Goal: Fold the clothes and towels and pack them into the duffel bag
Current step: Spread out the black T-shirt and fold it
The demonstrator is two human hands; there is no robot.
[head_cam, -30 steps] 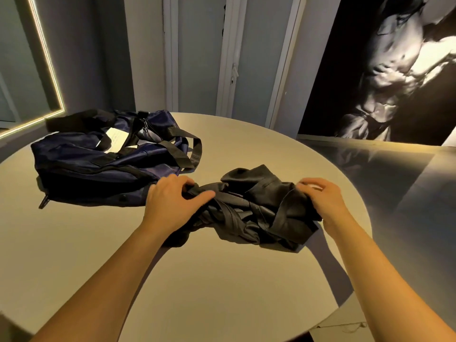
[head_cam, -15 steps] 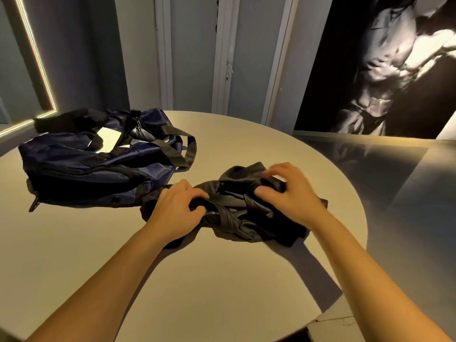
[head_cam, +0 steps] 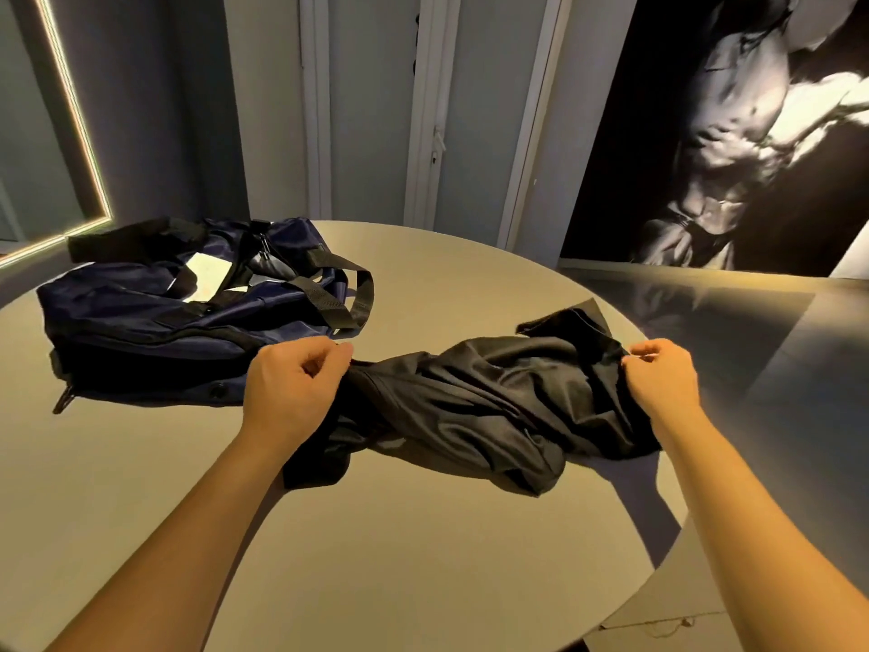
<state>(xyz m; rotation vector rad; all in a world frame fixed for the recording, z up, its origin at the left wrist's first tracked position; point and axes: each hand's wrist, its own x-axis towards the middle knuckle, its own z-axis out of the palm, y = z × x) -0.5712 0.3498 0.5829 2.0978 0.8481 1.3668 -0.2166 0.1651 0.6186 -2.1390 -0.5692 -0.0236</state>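
Note:
A crumpled black garment (head_cam: 489,407) is stretched across the round table (head_cam: 376,557). My left hand (head_cam: 296,388) pinches its left end with curled fingers. My right hand (head_cam: 663,378) pinches its right edge. Between the hands the cloth is twisted and partly raised, while its lower folds rest on the table. A navy duffel bag (head_cam: 155,331) with black straps lies at the back left, just beyond my left hand, with its top open and something white showing inside.
The table's right edge runs close to my right arm, and past it is a glossy floor (head_cam: 776,416). A wall with door frames (head_cam: 432,110), a large dark picture (head_cam: 729,134) and a lit mirror edge (head_cam: 80,134) stand behind.
My hands have drawn apart, the right one going from the middle of the bunched garment out to its right edge. The garment is now pulled out wider.

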